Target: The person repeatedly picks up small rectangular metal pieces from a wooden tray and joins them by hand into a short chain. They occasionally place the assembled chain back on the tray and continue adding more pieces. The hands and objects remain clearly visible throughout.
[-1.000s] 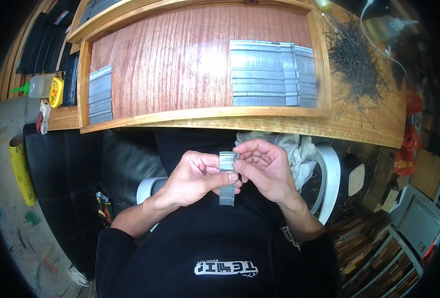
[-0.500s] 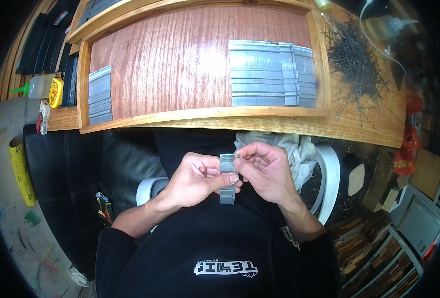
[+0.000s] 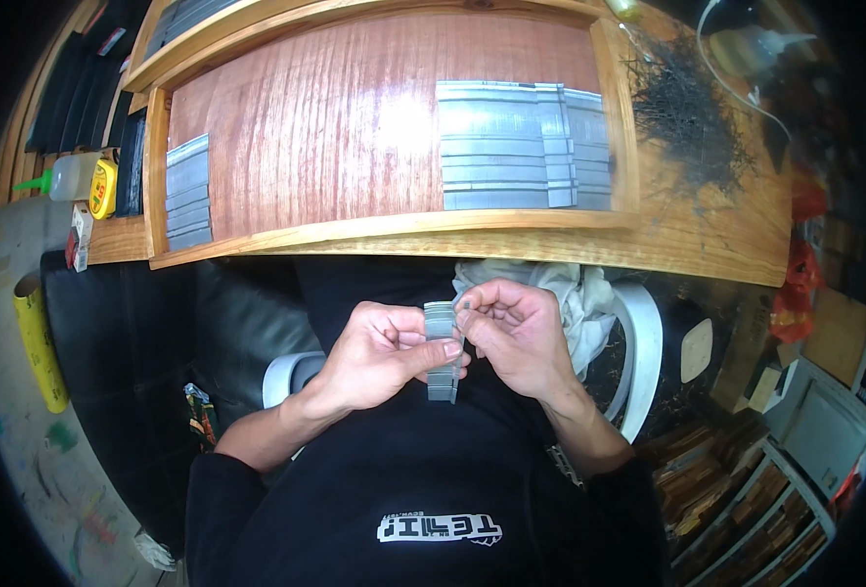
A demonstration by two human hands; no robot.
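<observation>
A short stack of thin grey strips (image 3: 441, 352) stands upright over the lap, near the wooden tray (image 3: 394, 227). The tray holds two grey strip groups, left and right. The left hand (image 3: 379, 354) pinches the stack; the right hand (image 3: 511, 338) curls, fingertips touching its top.

Bright overhead light glares off the wooden tray (image 3: 355, 127); fisheye bends the edges, and the corners go black.

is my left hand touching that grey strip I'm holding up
Touching. The head view shows the left hand gripping the grey strip, its thumb pressed across the strip's front, with no gap between them.
</observation>
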